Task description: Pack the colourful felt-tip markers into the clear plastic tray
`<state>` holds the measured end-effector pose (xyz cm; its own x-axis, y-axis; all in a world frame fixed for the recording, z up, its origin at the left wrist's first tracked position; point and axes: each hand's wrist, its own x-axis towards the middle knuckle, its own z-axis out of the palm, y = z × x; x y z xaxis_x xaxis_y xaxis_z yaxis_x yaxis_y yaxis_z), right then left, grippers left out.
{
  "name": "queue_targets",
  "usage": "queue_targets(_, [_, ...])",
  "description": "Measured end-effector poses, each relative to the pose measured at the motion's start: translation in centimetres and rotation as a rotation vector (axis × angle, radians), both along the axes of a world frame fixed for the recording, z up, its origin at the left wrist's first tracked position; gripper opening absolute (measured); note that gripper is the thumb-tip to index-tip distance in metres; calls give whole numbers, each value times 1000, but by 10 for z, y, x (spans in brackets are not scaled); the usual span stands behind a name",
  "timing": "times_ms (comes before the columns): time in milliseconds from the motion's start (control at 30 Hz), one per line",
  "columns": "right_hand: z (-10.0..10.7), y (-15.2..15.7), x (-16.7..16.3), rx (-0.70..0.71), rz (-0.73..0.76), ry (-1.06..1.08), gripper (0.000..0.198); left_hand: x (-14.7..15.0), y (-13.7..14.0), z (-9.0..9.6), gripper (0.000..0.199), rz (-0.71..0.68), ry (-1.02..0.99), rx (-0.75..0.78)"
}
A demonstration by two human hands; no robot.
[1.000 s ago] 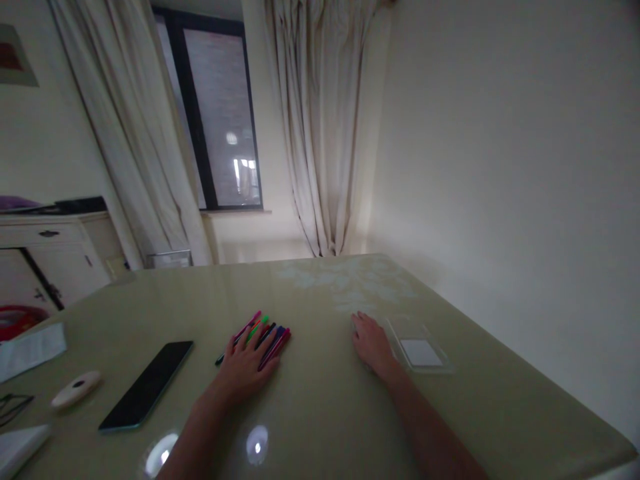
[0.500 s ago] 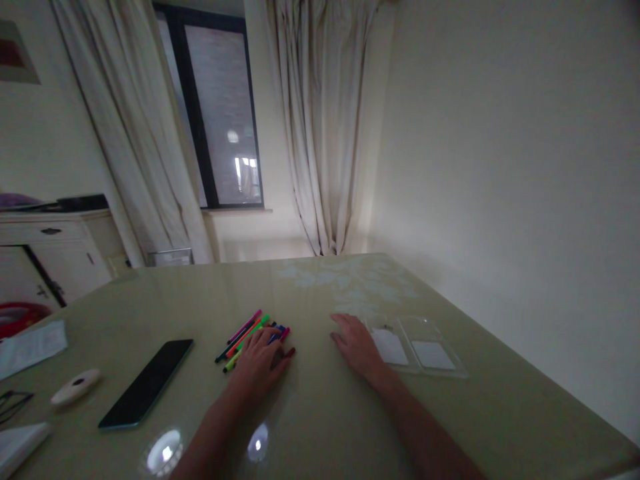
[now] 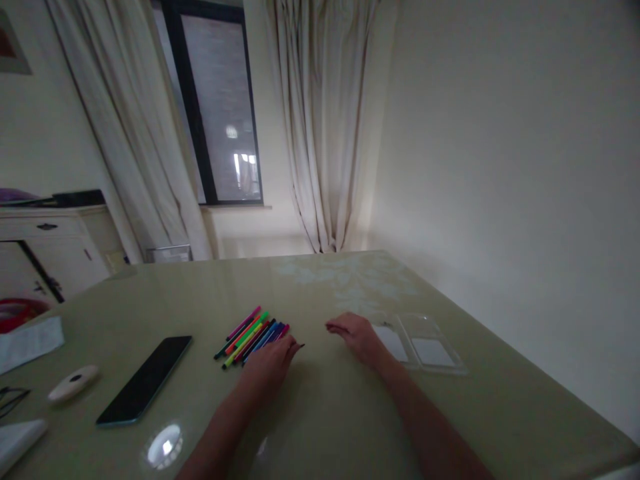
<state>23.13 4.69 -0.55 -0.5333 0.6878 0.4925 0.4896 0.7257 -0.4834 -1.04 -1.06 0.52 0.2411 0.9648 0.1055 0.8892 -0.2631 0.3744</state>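
Several felt-tip pens [image 3: 253, 335] of different colours lie side by side in a slanted row on the table. At the near right edge of that row, my left hand [image 3: 270, 365] is closed around a dark-tipped felt-tip pen [image 3: 301, 346]; most of its length is hidden by the fingers. To the right, my right hand [image 3: 356, 337] hovers low over the table with fingers drawn together, and nothing shows between them. Just beyond its wrist lies a clear plastic case [image 3: 416, 338], opened flat, with white inserts.
A black phone [image 3: 145, 380] lies left of the pens. Farther left are a white oval object [image 3: 73, 385], glasses [image 3: 13, 400], a sheet of paper [image 3: 31, 343] and a white object's corner [image 3: 20, 441]. A wall [image 3: 525, 233] runs along the table's right side.
My left hand has drawn back from over the pens and closed on one, moving slightly right and nearer. The fingers of my right hand, spread before, have come together.
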Motion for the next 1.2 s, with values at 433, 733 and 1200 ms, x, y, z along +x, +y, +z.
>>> queue_targets(433, [-1, -1, -5, -53, -470, -323, 24, 18, -12, -8, 17, -216, -101, 24])
queue_targets(733, [-2, 5, -5, -51, -549, -477, 25, 8, -5, -8, 22, -129, -178, 17])
queue_targets(1200, [4, -14, -22, -67, -243, -199, 28, -15, 5, -8, 13, 147, 64, 129])
